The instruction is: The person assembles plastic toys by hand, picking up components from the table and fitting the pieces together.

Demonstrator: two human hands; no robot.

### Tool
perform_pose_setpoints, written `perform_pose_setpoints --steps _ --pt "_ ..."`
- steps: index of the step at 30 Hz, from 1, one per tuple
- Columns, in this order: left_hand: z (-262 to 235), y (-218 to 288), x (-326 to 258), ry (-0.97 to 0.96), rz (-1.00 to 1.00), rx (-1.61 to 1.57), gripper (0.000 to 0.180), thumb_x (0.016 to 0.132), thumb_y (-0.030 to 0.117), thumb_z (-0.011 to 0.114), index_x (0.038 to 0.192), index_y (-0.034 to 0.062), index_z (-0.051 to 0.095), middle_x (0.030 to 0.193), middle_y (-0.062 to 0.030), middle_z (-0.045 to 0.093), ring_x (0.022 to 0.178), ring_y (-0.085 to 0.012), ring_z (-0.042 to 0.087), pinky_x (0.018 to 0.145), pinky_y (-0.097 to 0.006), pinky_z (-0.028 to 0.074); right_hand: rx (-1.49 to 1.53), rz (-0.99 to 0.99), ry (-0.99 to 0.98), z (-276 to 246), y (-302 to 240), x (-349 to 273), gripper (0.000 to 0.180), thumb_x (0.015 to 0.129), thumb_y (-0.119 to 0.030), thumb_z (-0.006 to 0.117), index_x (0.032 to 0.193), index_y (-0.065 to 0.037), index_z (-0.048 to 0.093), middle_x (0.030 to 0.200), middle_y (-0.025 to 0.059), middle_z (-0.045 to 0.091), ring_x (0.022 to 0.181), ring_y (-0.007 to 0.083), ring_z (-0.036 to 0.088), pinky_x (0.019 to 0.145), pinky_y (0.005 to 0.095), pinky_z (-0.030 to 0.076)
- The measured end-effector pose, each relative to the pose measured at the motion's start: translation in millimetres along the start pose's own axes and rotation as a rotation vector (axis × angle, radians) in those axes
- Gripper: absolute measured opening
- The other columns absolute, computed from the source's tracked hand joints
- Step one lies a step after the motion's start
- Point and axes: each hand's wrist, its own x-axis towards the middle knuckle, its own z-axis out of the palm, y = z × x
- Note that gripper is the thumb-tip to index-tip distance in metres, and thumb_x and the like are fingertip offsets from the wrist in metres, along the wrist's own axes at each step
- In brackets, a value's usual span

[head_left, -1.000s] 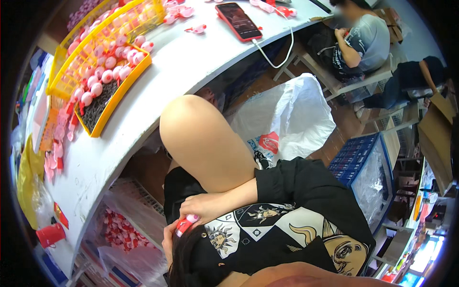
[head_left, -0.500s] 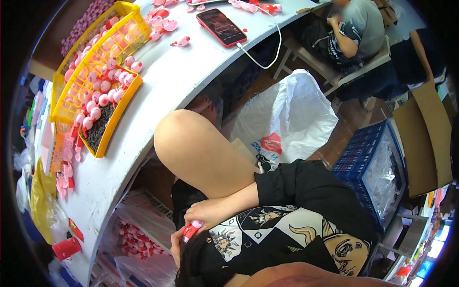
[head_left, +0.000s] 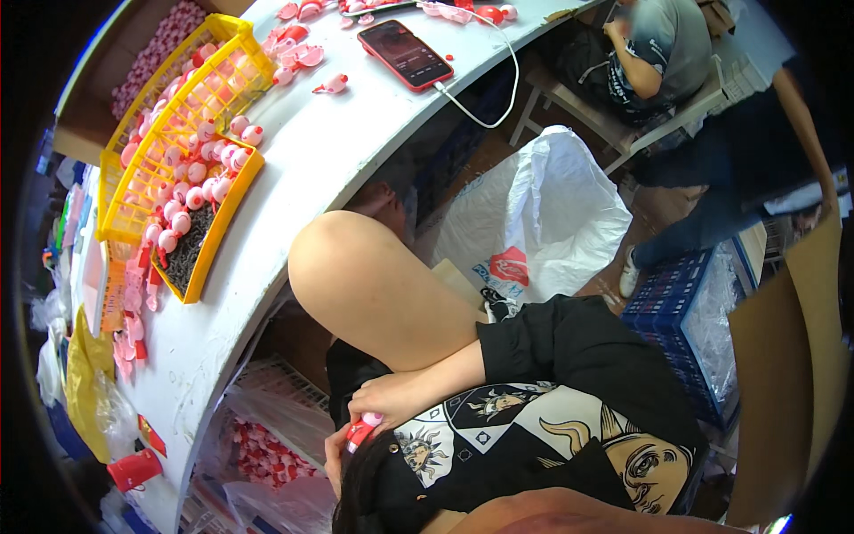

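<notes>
My right hand (head_left: 388, 398) rests at my lap, its fingers closed on a small red-and-pink plastic piece (head_left: 362, 433) with a rounded pink end. My left hand (head_left: 335, 458) is closed at the piece's lower end; dark hair hides part of it. Beside my hands, left of my lap, an open clear plastic bag (head_left: 277, 414) holds many red and pink pieces (head_left: 267, 456). On the white table, a yellow tray (head_left: 233, 206) holds pink round-headed pieces (head_left: 195, 198) and small dark parts (head_left: 187, 254).
A yellow basket (head_left: 182, 102) of pink pieces stands on the white table (head_left: 307, 125), near a phone (head_left: 405, 55) on a white cable. A white sack (head_left: 534, 209), blue crate (head_left: 667, 311) and cardboard box (head_left: 783, 383) are on the right. One person sits at back right; another stands beside the crate.
The cardboard has shifted down and nearer at the right, covering part of the crate. A standing person's leg and arm have come into view there. My hands keep their hold, almost unmoved.
</notes>
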Motion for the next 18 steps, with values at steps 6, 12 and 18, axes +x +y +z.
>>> perform_pose_setpoints --steps 6,12,18 --pt "1.5 2.4 0.3 0.004 0.003 -0.003 0.048 0.077 0.013 0.075 0.116 -0.0007 0.05 0.102 -0.0159 0.065 0.093 -0.0178 0.062 0.086 -0.03 0.046 0.0 0.024 -0.002 -1.8 -2.4 -0.9 0.041 0.074 -0.034 0.075 0.1 -0.008 0.057 0.095 0.0114 0.061 0.093 0.0331 0.056 0.078 0.0421 0.045" --pt "-0.9 -1.6 -0.9 -0.004 -0.013 -0.011 0.046 0.079 0.012 0.073 0.116 -0.0006 0.05 0.104 -0.0164 0.064 0.095 -0.0183 0.061 0.087 -0.031 0.046 -0.001 0.015 -0.002 -2.6 -4.4 -0.7 0.04 0.074 -0.033 0.075 0.101 -0.008 0.057 0.096 0.0119 0.061 0.094 0.0332 0.056 0.079 0.042 0.045" --pt "-1.7 1.1 0.3 -0.02 -0.024 0.012 0.045 0.079 0.011 0.073 0.116 -0.0005 0.049 0.105 -0.0166 0.064 0.097 -0.0187 0.06 0.089 -0.031 0.045 -0.005 0.031 -0.02 -3.9 -4.5 -1.0 0.041 0.074 -0.033 0.074 0.101 -0.008 0.057 0.096 0.0118 0.06 0.094 0.0332 0.055 0.079 0.0419 0.045"
